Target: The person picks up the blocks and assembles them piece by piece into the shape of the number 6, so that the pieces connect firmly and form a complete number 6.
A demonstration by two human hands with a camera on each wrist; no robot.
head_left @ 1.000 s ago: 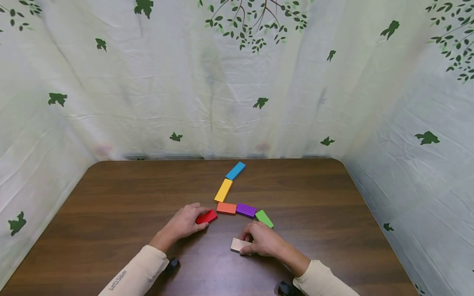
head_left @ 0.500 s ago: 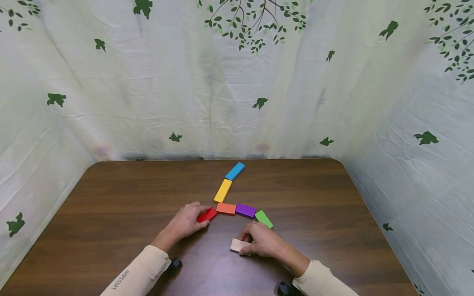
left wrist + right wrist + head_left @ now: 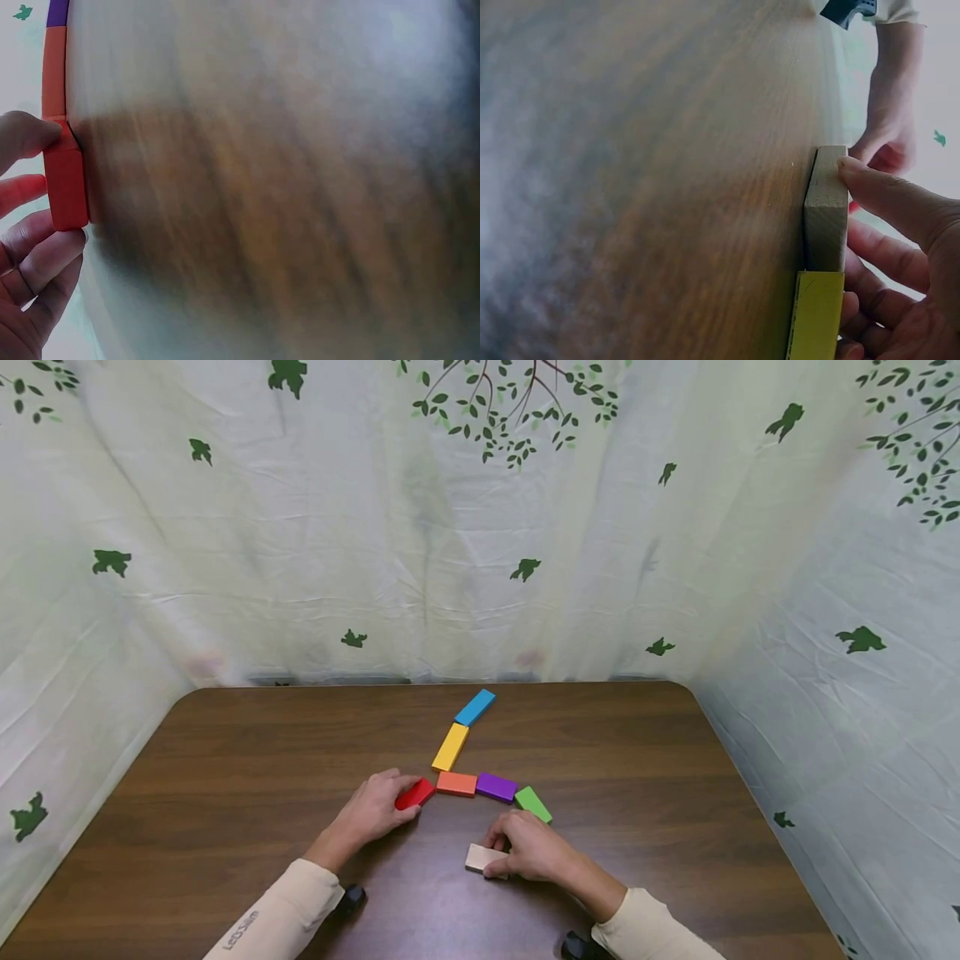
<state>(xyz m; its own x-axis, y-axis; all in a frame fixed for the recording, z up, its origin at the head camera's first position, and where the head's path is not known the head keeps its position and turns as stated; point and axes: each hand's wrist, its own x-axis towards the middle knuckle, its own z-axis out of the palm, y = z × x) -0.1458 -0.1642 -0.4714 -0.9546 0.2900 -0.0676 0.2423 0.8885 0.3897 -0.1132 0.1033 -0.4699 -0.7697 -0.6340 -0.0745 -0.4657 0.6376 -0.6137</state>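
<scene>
In the head view my left hand (image 3: 375, 810) pinches a red block (image 3: 415, 794) between thumb and fingers. That block's right corner is right at the left end of an orange block (image 3: 456, 784). Further right, a purple block (image 3: 497, 787) and a green block (image 3: 533, 805) carry on the row. My right hand (image 3: 532, 847) pinches a pale wooden block (image 3: 483, 858) nearer the front, thumb on its near side. Against the wooden block's end, the right wrist view shows a yellow block (image 3: 817, 315), hidden under the hand in the head view.
Behind the orange block a yellow block (image 3: 450, 747) and a blue block (image 3: 475, 707) form a slanting line on the brown table (image 3: 262, 760). A white leaf-print curtain (image 3: 300, 527) encloses the table's back and sides.
The red block has shifted and turned slightly under my left hand, its right end now at the orange block. My right hand and the wooden block keep their place.
</scene>
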